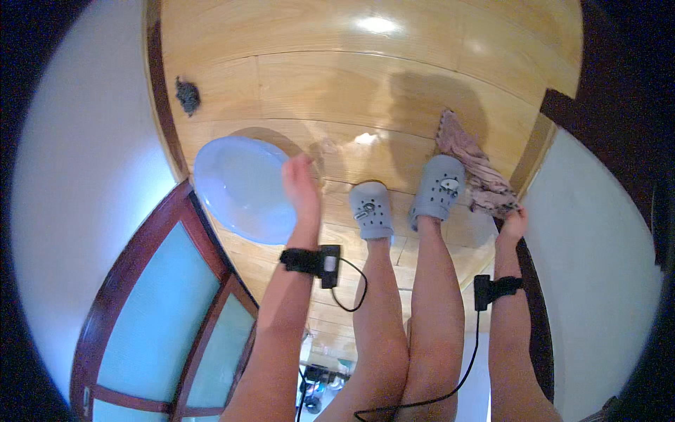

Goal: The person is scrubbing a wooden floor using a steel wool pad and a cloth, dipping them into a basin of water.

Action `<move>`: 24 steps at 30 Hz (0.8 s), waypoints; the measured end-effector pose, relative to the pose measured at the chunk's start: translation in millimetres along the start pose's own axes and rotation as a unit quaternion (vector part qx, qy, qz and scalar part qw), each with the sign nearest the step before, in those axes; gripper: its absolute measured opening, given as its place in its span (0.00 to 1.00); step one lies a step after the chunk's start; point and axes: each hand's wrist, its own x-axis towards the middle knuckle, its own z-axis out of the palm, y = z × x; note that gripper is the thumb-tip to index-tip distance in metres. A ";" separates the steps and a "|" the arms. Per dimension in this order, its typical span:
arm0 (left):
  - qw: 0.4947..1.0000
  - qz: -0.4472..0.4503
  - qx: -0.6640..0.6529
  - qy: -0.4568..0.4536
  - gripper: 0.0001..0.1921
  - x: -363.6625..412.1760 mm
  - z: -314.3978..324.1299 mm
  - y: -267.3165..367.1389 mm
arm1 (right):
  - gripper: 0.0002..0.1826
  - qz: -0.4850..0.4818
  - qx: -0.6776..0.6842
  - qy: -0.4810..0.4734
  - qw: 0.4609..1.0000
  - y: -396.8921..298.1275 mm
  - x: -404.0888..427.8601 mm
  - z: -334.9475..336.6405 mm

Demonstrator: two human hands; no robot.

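My right hand (514, 226) grips one end of a pinkish, dark-edged cloth (477, 171). The cloth stretches away from the hand, beside my right clog, its far end by the wooden floor. A light-blue plastic basin (240, 190) stands on the floor at the left, with what looks like water in it. Over the basin's right rim is my left hand (301, 190), blurred by motion. Nothing shows in it, but whether its fingers touch the rim I cannot tell.
My feet wear grey-blue clogs (372, 208) between the basin and cloth. A dark grey crumpled clump (187, 96) lies near the left wall. Glass-paned, reddish wooden doors (158, 311) border the left side. Wrist straps trail black cables (472, 353).
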 end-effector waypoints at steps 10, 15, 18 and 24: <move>0.987 -0.087 0.129 0.031 0.47 81.5 -88.5 -31.4 | 0.29 -0.418 -0.536 -0.175 0.712 -61.5 -13.7 257.2; 0.969 -0.027 0.233 0.082 0.51 118.7 -38.0 -8.0 | 0.39 -0.519 -0.515 -0.360 0.580 -89.3 -45.9 319.4; 0.974 -0.074 0.196 0.085 0.48 133.5 -46.9 -12.6 | 0.44 -0.551 -0.568 -0.379 0.480 -109.6 -40.8 327.0; 0.962 -0.068 0.231 0.129 0.47 148.4 -80.7 -49.7 | 0.42 -0.474 -0.664 -0.148 0.559 -114.3 -14.2 327.1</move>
